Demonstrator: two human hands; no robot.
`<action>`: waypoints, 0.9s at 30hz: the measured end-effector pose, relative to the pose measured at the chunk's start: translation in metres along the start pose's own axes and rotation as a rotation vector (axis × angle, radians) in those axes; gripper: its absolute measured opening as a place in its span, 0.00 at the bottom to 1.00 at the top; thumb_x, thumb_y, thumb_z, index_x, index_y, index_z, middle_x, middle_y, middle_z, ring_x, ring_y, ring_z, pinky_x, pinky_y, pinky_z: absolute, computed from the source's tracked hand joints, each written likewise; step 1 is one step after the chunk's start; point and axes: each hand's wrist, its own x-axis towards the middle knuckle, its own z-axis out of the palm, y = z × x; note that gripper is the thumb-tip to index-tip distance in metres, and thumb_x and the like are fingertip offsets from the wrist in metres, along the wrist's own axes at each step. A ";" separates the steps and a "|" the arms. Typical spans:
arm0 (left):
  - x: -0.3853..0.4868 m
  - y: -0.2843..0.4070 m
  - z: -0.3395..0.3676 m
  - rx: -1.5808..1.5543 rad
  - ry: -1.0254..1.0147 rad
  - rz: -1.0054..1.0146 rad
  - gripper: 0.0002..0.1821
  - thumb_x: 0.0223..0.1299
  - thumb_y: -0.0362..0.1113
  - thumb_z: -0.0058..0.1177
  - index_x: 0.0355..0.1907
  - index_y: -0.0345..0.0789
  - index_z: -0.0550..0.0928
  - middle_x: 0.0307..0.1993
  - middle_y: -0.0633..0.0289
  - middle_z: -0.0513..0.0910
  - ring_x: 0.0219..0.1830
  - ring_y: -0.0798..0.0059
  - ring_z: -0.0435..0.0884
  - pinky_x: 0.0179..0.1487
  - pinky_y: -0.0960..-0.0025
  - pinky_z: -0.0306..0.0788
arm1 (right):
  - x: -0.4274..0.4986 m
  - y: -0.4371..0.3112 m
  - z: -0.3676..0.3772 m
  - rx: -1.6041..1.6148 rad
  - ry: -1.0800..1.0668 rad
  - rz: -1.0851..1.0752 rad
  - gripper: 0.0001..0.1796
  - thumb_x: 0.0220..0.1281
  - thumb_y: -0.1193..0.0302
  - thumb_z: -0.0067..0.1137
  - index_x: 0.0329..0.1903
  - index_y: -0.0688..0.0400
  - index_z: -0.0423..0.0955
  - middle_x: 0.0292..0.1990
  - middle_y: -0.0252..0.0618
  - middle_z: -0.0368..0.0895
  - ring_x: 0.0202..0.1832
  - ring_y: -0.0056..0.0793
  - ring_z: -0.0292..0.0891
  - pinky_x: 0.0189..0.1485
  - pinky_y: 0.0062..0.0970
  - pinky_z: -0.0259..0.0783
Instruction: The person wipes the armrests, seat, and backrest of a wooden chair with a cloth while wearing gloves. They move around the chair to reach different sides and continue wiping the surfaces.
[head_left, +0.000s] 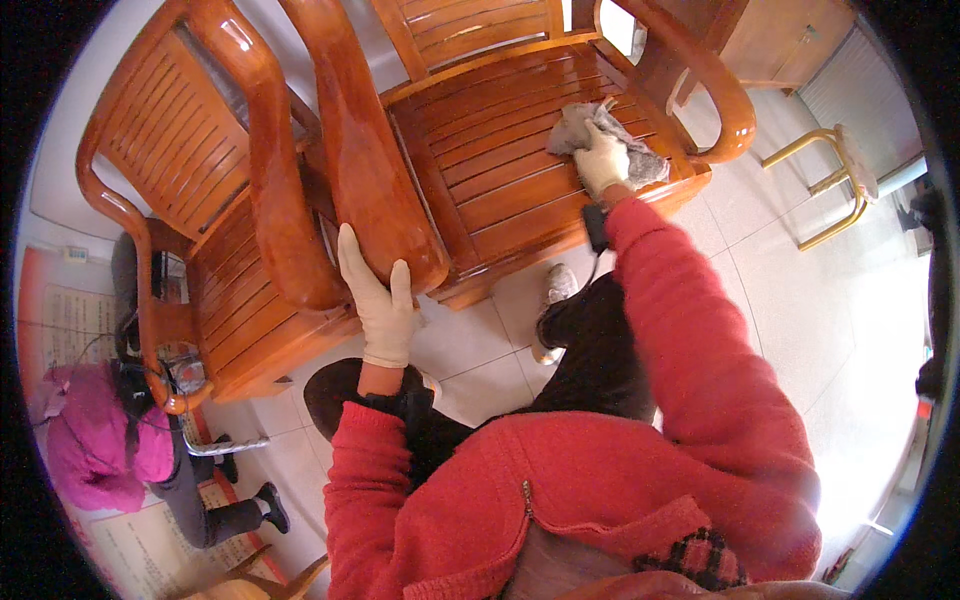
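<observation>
My right hand (602, 163), in a pale glove, presses a grey cloth (646, 166) onto the slatted seat (480, 172) of a glossy wooden bench. The cloth lies bunched around and under the fingers, near the seat's front right part. My left hand (382, 307), gloved as well, rests against the rounded front end of a wide wooden armrest (375, 187), thumb and fingers spread on either side. Its palm side is partly hidden.
A wooden armchair (240, 277) stands close at the left. Another person (112, 442) in a pink top is beyond it, at lower left. A metal-legged stool (847, 180) stands at right, near a wooden cabinet (780, 45). The bench's curved armrest (731, 112) rises beside the seat.
</observation>
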 end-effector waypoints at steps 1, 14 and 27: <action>0.000 -0.001 0.001 0.014 0.006 0.006 0.45 0.79 0.40 0.55 0.89 0.32 0.50 0.87 0.45 0.52 0.88 0.46 0.51 0.89 0.50 0.45 | -0.014 -0.017 0.011 -0.072 -0.028 0.026 0.27 0.57 0.65 0.67 0.62 0.43 0.82 0.55 0.51 0.88 0.57 0.60 0.85 0.60 0.54 0.81; 0.000 -0.002 0.006 0.027 0.052 0.025 0.45 0.76 0.38 0.57 0.88 0.31 0.52 0.86 0.43 0.54 0.87 0.45 0.53 0.88 0.48 0.47 | -0.125 -0.121 0.024 0.200 -0.392 -0.796 0.42 0.52 0.74 0.71 0.74 0.48 0.76 0.67 0.52 0.81 0.68 0.55 0.79 0.71 0.49 0.75; -0.001 -0.011 0.007 -0.029 0.068 0.026 0.46 0.76 0.41 0.58 0.88 0.33 0.53 0.85 0.43 0.55 0.86 0.45 0.54 0.88 0.49 0.49 | 0.032 0.110 -0.030 -0.326 -0.027 0.382 0.51 0.59 0.39 0.65 0.85 0.34 0.64 0.79 0.52 0.69 0.77 0.63 0.68 0.78 0.54 0.68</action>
